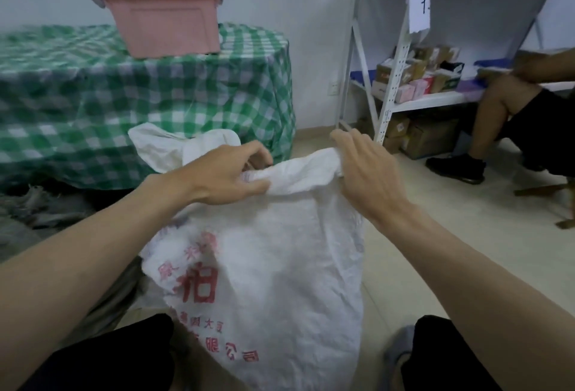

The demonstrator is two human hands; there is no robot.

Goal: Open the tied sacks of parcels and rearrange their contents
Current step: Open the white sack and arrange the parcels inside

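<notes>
Gripping the twisted neck of the white woven sack [264,266] standing on the floor between my knees, I have my left hand [224,176] and right hand [364,169] clamped on either end of the roll. I judge the fabric soft, crinkly, slightly slippery; take hold at the gathered top. Beyond: another sack [161,148], checked tabletop [93,95], pink bin [165,23], shelving [401,73], seated person [513,117]

Both hands, left hand [228,174] and right hand [365,169], gripping the bunched top of the white sack [264,266] at frame centre.
</notes>
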